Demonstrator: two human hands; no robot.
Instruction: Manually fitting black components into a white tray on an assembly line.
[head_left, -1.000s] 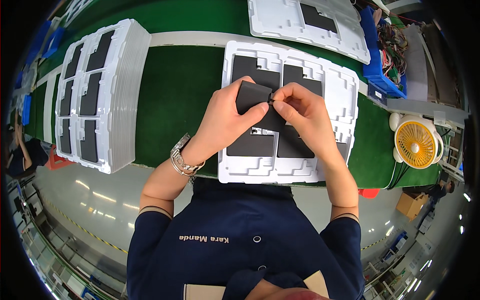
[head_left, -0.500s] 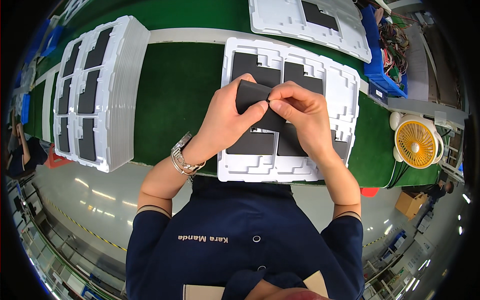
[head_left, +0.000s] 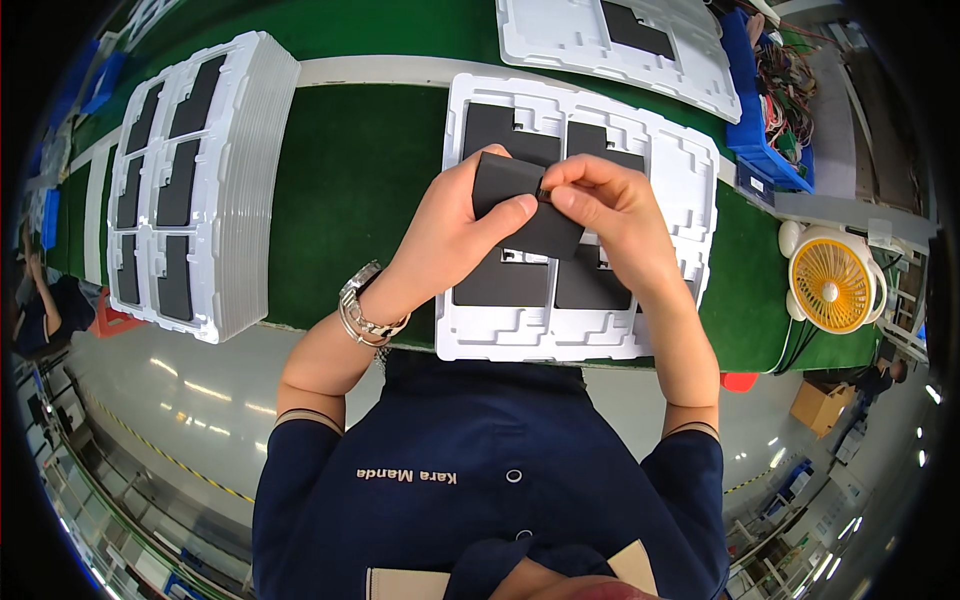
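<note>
Over a white moulded tray (head_left: 500, 345), I hold up a flat dark grey piece (head_left: 545, 232) with a stepped outline. My left hand (head_left: 450, 230) grips it by its left side, thumb across the top face. At its notch, the thumb and fingertips of my right hand (head_left: 625, 215) pinch a small dark tab (head_left: 544, 194) on the piece's edge. The tab is too small to make out exactly. Similar flat pieces (head_left: 498, 288) lie in the tray's pockets below, partly hidden by my hands and the held piece.
On the left stands a tall stack of white trays (head_left: 250, 190) holding like pieces. Another tray (head_left: 560, 40) lies at the back right, beside a blue bin (head_left: 768, 158) of wires. A yellow-and-white fan (head_left: 832, 288) is at the right edge. Another person (head_left: 62, 308) is far left.
The held piece has turned to show more of its face. My right hand has shifted slightly right and up, with its fingers still at the notch. My left hand stays nearly in place.
</note>
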